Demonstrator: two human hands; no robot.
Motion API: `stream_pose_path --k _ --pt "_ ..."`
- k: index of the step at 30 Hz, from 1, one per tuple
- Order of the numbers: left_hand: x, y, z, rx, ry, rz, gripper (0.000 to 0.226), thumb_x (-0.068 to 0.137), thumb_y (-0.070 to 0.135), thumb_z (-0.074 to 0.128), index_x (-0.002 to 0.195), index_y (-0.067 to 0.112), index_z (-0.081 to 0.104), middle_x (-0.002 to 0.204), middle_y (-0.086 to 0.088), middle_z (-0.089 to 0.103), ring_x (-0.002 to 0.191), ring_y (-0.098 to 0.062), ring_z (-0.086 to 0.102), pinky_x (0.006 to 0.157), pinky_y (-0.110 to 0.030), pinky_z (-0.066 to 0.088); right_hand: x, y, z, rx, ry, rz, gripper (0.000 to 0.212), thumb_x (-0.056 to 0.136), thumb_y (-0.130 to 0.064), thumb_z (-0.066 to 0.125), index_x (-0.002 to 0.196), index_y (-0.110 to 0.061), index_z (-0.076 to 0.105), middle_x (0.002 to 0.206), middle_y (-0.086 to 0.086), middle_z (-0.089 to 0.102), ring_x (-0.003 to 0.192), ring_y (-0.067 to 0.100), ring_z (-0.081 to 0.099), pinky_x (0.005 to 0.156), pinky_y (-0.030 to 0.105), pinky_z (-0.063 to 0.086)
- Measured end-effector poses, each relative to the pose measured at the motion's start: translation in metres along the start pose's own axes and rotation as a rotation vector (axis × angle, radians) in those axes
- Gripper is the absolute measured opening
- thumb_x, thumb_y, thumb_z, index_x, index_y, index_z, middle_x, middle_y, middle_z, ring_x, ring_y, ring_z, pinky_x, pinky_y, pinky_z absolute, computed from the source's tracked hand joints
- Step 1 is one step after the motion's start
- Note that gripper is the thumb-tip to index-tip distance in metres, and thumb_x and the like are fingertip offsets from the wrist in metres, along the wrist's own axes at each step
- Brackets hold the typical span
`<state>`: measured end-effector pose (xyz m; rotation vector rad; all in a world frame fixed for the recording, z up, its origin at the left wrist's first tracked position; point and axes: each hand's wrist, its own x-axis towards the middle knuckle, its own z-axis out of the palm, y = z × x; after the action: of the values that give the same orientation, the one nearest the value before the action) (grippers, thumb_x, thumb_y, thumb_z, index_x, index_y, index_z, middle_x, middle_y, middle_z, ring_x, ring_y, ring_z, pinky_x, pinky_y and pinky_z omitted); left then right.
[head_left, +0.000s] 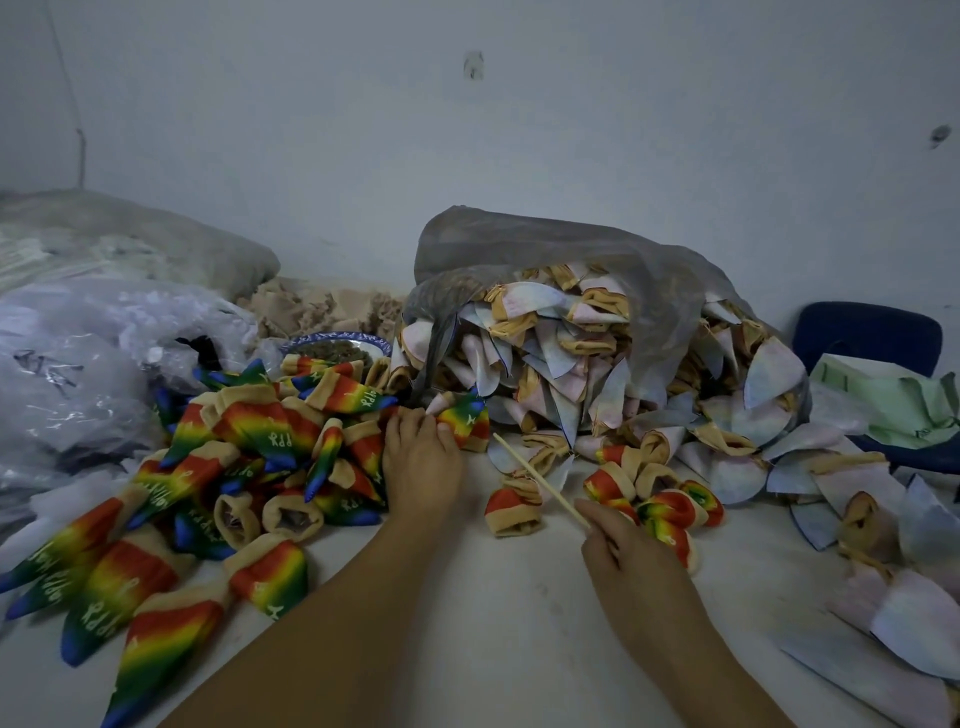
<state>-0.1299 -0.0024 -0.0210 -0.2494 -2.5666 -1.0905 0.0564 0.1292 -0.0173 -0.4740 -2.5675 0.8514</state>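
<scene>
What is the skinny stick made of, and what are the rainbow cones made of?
The stick in the right hand looks like pale, bare wood or bamboo: thin, straight, matte. The rainbow cones look like soft printed fabric with fuzzy tan cuffs; they crease and flop.

Rainbow cones (270, 426) soft matt cloth; stick (540, 480) pale smooth wood; bag (571, 260) translucent plastic.

We look at a pale blue-grey wall (571, 130), plain and dimly lit, with a dark scuff (473, 66) high up and a smaller smudge (939, 136) far right. A thin cable (78, 150) runs down it at left. The desk (519, 649) is white. A dark blue chair (867, 338) stands at right, near the wall.
</scene>
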Motion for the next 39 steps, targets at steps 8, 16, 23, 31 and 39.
stream_pose_path --k 8,16,23,31,39 --pt "-0.018 0.009 -0.016 -0.348 0.186 0.146 0.04 0.106 0.021 0.031 0.136 0.008 0.055 0.143 -0.005 0.044 0.128 -0.018 0.043 0.104 -0.035 0.038 0.0 -0.004 0.0 -0.013 -0.051 -0.083 0.042 0.102 -0.023 0.035 0.142 -0.034 0.039 0.094 -0.02 0.046 0.082 -0.002 0.045 0.065 0.012 0.036" --pt "-0.044 0.039 -0.009 -0.285 0.071 0.699 0.041 0.104 0.021 0.033 0.13 0.001 0.058 0.134 -0.01 0.049 0.109 -0.001 0.044 0.085 -0.013 0.044 -0.006 -0.009 -0.002 -0.023 -0.229 -0.331 0.043 0.102 -0.021 0.036 0.137 -0.047 0.041 0.086 -0.021 0.048 0.083 -0.002 0.049 0.075 0.019 0.044" --pt "-0.017 0.013 -0.013 -0.515 0.069 0.12 0.041 0.107 0.024 0.031 0.133 0.005 0.055 0.139 -0.002 0.039 0.121 -0.015 0.049 0.099 -0.027 0.044 -0.001 -0.001 -0.02 0.086 0.055 -0.059 0.031 0.093 -0.019 0.048 0.112 -0.037 0.064 0.061 -0.009 0.057 0.052 0.001 0.049 0.045 0.016 0.035" --pt "-0.006 0.003 -0.016 -0.816 0.253 -0.178 0.036 0.106 0.02 0.034 0.133 0.006 0.053 0.139 -0.003 0.038 0.116 -0.014 0.049 0.103 -0.038 0.046 -0.002 -0.011 -0.019 0.223 0.128 -0.062 0.027 0.089 -0.017 0.047 0.091 -0.041 0.059 0.053 -0.013 0.053 0.042 0.004 0.042 0.039 0.016 0.031" --pt "-0.012 0.011 -0.016 -0.846 0.242 -0.055 0.039 0.107 0.024 0.032 0.134 0.005 0.052 0.126 0.009 0.036 0.12 -0.018 0.054 0.094 -0.022 0.046 0.004 -0.002 -0.009 -0.009 0.106 -0.052 0.035 0.099 -0.022 0.042 0.129 -0.035 0.054 0.103 -0.017 0.059 0.081 -0.002 0.051 0.062 0.017 0.038"
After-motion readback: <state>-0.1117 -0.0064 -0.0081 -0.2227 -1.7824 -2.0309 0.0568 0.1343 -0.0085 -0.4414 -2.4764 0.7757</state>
